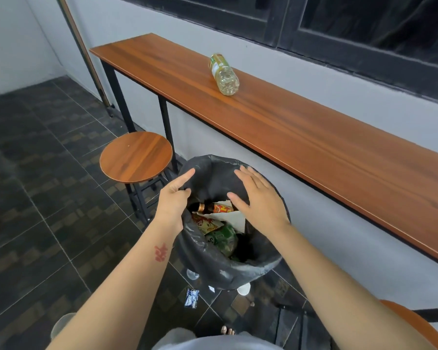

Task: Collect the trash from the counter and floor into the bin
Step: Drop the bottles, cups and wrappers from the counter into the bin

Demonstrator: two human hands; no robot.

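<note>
A bin point(253, 270) lined with a black bag stands below the counter. Inside lie a brown bottle point(213, 207), white paper, a printed wrapper and green packaging. My left hand point(173, 198) pinches the bag's left rim, index finger stretched out. My right hand point(259, 200) hovers over the bin's mouth, fingers spread, holding nothing. A clear plastic bottle point(224, 74) lies on its side on the wooden counter point(314, 137). On the floor by the bin lie a blue wrapper point(191, 298), a clear cup point(192, 274) and a white cup point(243, 289).
A round wooden stool point(135, 156) stands left of the bin, under the counter's edge. A second stool seat point(420, 324) shows at the bottom right. Dark tiled floor point(43, 198) spreads to the left. A pole point(86, 54) leans in the corner.
</note>
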